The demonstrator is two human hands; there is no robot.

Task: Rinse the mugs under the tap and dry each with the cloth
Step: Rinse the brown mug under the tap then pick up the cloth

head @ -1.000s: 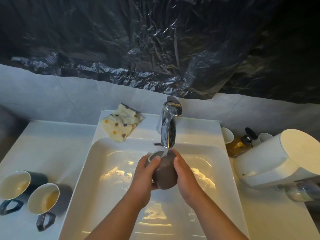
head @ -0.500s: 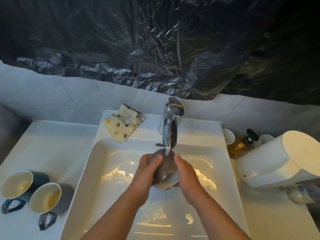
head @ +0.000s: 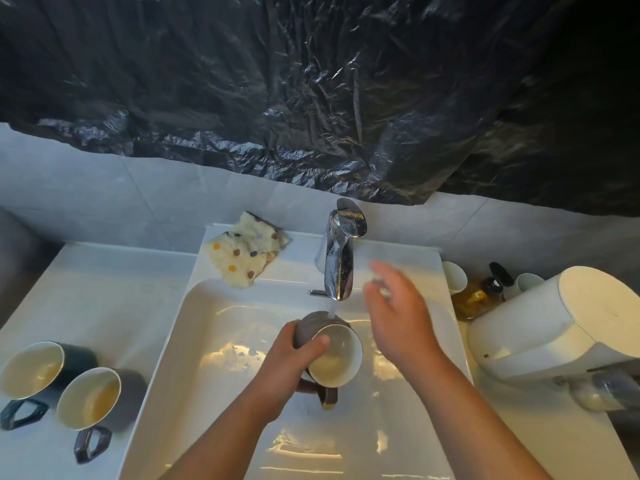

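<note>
A brown mug with a cream inside lies tilted over the sink, its mouth turned toward me and its handle pointing down. My left hand grips its side. Water runs from the chrome tap onto the mug's upper wall. My right hand hovers free to the right of the spout, fingers spread and blurred, holding nothing. The spotted cream cloth lies crumpled on the sink ledge, left of the tap.
Two dark mugs with yellowish liquid inside stand on the white counter at the left. A large white appliance, an amber bottle and two white cups crowd the right side. Black plastic sheeting covers the wall.
My right hand has let go of the mug and lifted up to the right of the tap. The left hand has turned the mug so its mouth faces me.
</note>
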